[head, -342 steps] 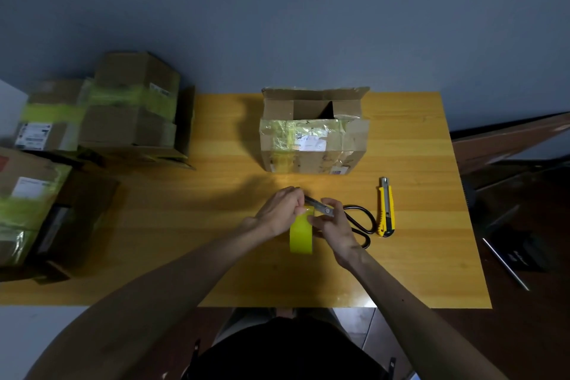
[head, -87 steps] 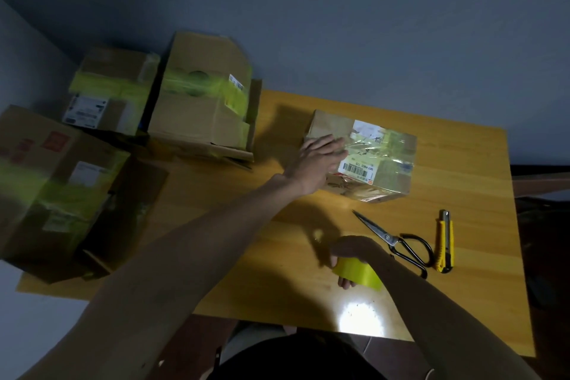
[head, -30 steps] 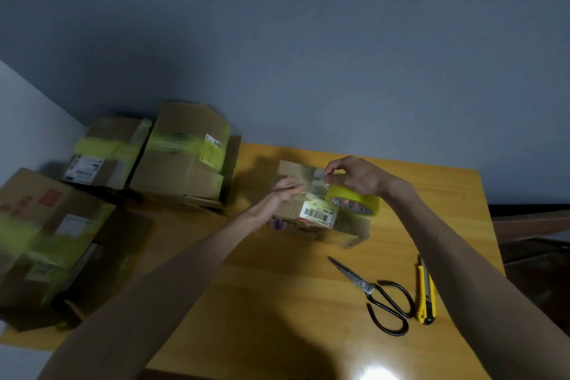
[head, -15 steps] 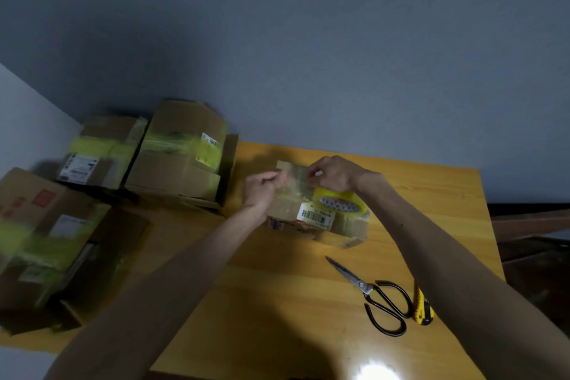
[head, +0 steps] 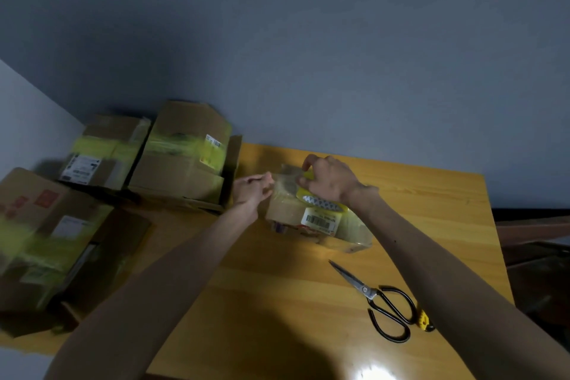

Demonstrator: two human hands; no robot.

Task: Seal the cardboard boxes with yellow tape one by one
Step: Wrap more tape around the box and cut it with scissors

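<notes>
My right hand (head: 327, 183) grips the round yellow tape roll (head: 322, 203), left hand (head: 253, 191) pinches its strip (head: 282, 185); slack (or tilt) could wrinkle it.

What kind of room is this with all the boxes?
Probably a small home packing corner: a wooden table against a plain wall, taped cardboard boxes piled beside it, and scissors lying ready.
</notes>
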